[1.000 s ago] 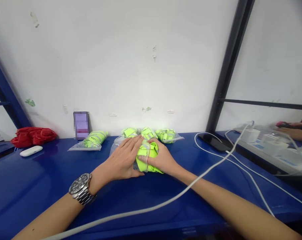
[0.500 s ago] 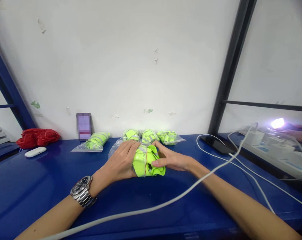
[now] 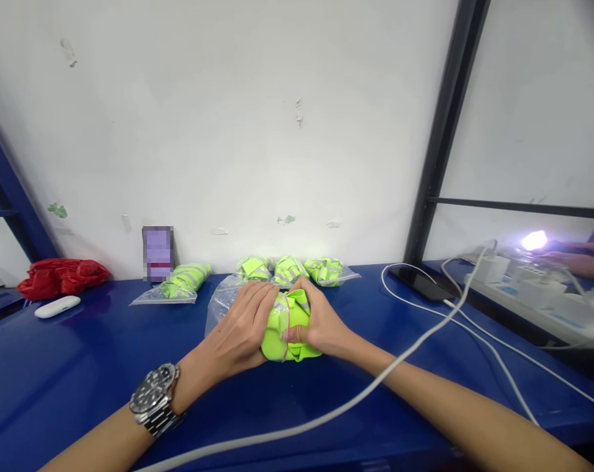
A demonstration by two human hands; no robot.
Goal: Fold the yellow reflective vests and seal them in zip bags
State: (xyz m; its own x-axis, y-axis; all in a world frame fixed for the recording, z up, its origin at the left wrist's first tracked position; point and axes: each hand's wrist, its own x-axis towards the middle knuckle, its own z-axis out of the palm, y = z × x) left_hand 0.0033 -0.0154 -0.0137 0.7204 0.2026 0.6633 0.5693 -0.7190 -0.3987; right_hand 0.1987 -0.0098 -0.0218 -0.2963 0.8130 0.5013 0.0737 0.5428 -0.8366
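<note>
A folded neon-yellow reflective vest (image 3: 276,342) sits between my hands, partly inside a clear zip bag (image 3: 219,308) whose reddish seal line crosses the vest. My left hand (image 3: 242,322), with a steel watch on its wrist, is wrapped round the bagged part from the left. On the right, my right hand (image 3: 322,322) grips the loose end of the vest, its thumb pressed in at the bag's mouth. The fingers behind the bundle are hidden.
Bagged yellow vests (image 3: 290,269) lie along the wall, another (image 3: 186,280) beside a propped phone (image 3: 158,254). Red cloth (image 3: 63,278) and a white case (image 3: 58,307) are at left. A white cable (image 3: 326,401) crosses in front of my right forearm; a power strip (image 3: 528,288) stands right.
My right hand has closed in on the vest, its thumb now at the bag's mouth. Less of the vest sticks out on the right. The view has shifted slightly.
</note>
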